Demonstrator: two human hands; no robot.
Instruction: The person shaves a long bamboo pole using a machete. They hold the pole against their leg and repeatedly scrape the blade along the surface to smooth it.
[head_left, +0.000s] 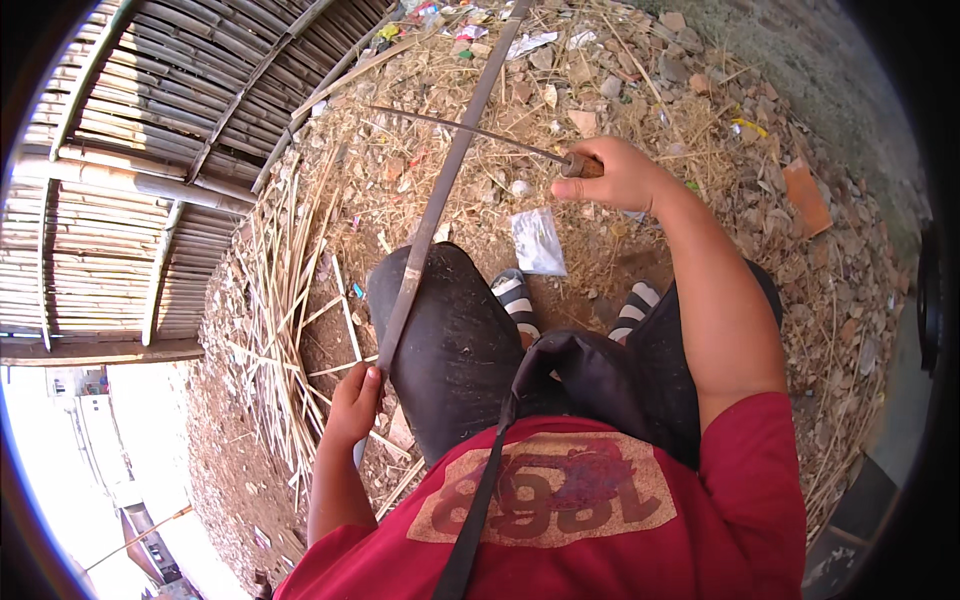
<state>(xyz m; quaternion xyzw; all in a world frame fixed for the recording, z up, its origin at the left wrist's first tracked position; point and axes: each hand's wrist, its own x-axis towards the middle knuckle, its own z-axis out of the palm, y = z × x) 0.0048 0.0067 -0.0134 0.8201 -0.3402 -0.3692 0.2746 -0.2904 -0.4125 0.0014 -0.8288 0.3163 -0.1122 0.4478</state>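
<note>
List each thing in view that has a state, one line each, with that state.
Left hand: closed around the near end of the bamboo strip.
Right hand: closed on the knife handle.
Bamboo strip: long, slanting away across the left knee.
Knife: blade laid across the strip.
Plastic packet: flat on the dirt.
Bamboo slivers: scattered loose on the ground.

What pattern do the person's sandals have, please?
Black and white stripes on the sandals, head view.

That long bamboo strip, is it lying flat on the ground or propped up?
Propped up: the bamboo strip rests across the knee, its near end gripped by the left hand, its far end reaching the rubble.
</note>
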